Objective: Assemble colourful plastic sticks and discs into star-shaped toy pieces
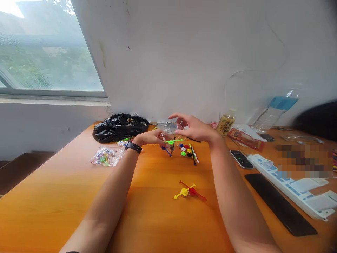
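My left hand (152, 137), with a black band on its wrist, has its fingers bent together beside a green arrow spinner (171, 142); what they hold I cannot make out. Close under it are a blue arrow spinner (166, 151) and a dark round piece. Over a clear plastic bag (170, 127), my right hand (194, 127) is open, thumb and fingers curved apart. Below that hand lie several small coloured discs (189, 150) alongside black and white arrows (195, 154). Nearer to me, a yellow arrow spinner (184, 192) and a red arrow spinner (192, 191) lie side by side.
On the left are a black plastic bag (118, 127) and a clear packet of coloured parts (106, 156). At right stand a labelled bottle (226, 123) and a large clear bottle (273, 112), with a phone-like device (241, 159), a white power strip (286, 182) and a black slab (280, 203).
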A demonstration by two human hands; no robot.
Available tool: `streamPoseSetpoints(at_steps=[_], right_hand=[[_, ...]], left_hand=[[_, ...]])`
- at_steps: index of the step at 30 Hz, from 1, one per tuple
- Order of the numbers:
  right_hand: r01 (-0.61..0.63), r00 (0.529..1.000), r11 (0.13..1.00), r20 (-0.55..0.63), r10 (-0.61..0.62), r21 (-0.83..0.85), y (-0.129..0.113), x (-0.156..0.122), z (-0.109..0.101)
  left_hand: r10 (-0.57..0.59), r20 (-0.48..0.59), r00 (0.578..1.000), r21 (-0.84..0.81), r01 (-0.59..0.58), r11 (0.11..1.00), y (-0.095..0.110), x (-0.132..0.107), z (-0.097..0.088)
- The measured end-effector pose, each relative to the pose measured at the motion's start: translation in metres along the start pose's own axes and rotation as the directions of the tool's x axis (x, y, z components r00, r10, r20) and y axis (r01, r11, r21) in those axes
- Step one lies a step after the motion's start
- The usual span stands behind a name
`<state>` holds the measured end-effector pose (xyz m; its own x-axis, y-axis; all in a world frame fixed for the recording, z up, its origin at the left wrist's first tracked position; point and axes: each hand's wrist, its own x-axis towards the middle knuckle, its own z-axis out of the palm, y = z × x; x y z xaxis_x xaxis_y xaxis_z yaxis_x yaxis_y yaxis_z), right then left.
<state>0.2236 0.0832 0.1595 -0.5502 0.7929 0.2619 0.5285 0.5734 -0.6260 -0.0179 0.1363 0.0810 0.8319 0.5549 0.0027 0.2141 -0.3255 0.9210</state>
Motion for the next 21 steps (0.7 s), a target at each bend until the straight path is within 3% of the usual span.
streamPoseSetpoints(at_steps=[7,12,16,18,21], right_hand=[[-0.004,1.0,0.999,0.001,0.004,0.046,0.003,0.001,-0.001],[-0.009,0.984,1.0,-0.176,0.011,0.011,0.0,0.004,0.0],[0.129,0.971,0.991,-0.195,-0.134,-0.041,-0.024,-0.001,0.001],[0.22,0.959,0.975,-0.173,-0.222,-0.031,-0.04,-0.005,0.002],[0.32,0.942,0.947,-0.108,-0.319,-0.005,-0.056,-0.007,0.006]], left_hand=[[-0.065,-0.044,0.997,-0.046,0.063,0.997,0.004,-0.002,0.002],[-0.135,-0.039,0.99,-0.275,0.119,0.954,0.0,-0.006,0.004],[-0.052,0.065,0.997,-0.57,0.08,0.818,-0.012,-0.014,0.0],[-0.027,0.035,0.999,-0.646,0.043,0.762,-0.022,-0.014,0.001],[0.034,-0.063,0.997,-0.622,-0.066,0.781,-0.037,-0.007,0.009]])
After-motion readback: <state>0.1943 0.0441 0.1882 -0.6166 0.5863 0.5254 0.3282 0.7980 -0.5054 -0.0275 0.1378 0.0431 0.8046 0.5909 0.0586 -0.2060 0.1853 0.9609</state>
